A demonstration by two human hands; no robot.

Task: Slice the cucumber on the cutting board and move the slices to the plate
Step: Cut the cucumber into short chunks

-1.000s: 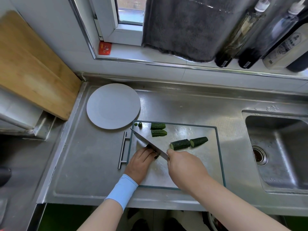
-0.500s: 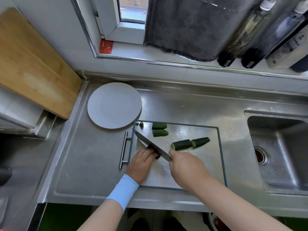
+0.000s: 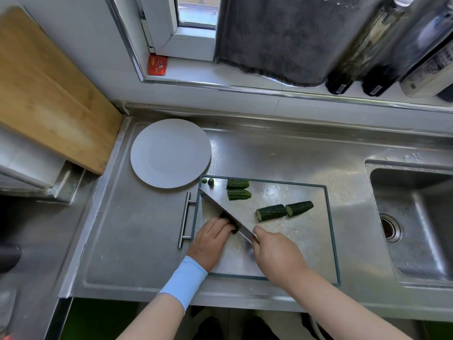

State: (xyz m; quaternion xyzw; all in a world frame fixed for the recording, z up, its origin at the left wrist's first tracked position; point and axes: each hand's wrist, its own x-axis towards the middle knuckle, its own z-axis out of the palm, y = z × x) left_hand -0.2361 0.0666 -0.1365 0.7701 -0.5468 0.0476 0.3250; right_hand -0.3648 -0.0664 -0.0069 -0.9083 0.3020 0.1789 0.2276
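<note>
A steel cutting board (image 3: 306, 244) with a dark rim lies on the counter. My left hand (image 3: 209, 239) curls its fingers over a cucumber piece (image 3: 234, 230), mostly hidden beneath them. My right hand (image 3: 275, 256) grips the handle of a knife (image 3: 221, 212), whose blade rests across that piece, tip toward the board's far left corner. Two cucumber chunks (image 3: 270, 212) (image 3: 299, 208) lie mid-board. Two shorter cucumber pieces (image 3: 237, 184) (image 3: 239, 194) and a small end bit (image 3: 210, 182) sit near the far edge. The grey plate (image 3: 170, 153), bare, stands just beyond the board's left corner.
A sink (image 3: 414, 224) opens to the right of the board. A wooden board (image 3: 46, 94) leans at the left wall. Dark bottles (image 3: 362, 50) and a grey towel (image 3: 277, 38) occupy the window sill. The board's bar handle (image 3: 184, 227) sticks out on its left side.
Both hands and the knife stay in nearly the same place on the cucumber piece; only the camera view has shifted slightly.
</note>
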